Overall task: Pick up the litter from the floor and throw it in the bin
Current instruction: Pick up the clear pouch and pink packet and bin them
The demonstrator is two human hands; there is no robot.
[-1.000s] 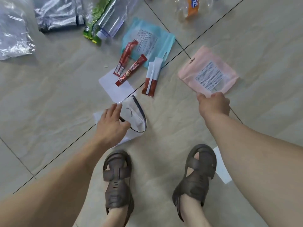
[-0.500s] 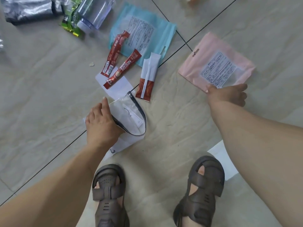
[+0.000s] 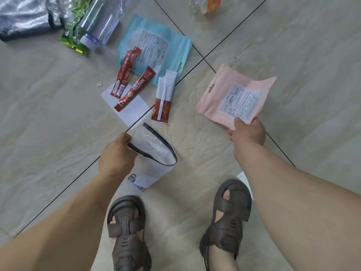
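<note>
Pink flat plastic pouch (image 3: 233,98) pinched by one corner in the right hand (image 3: 248,133), off the tiled floor (image 3: 39,114); it could slip free. Left hand (image 3: 117,155) grips the clear zip-edged bag (image 3: 156,151), limp enough to sag loose.

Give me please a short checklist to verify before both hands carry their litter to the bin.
1. Right hand grips pink pouch: ok, corner pinched, pouch lifted.
2. Left hand grips clear zip bag: ok, held at its dark rim.
3. Zip bag fully off floor: cannot tell.
4. Bin located: not ok, none in view.
5. Floor finished: not ok; blue pouch, coffee sachets and plastic bottle remain.
</note>
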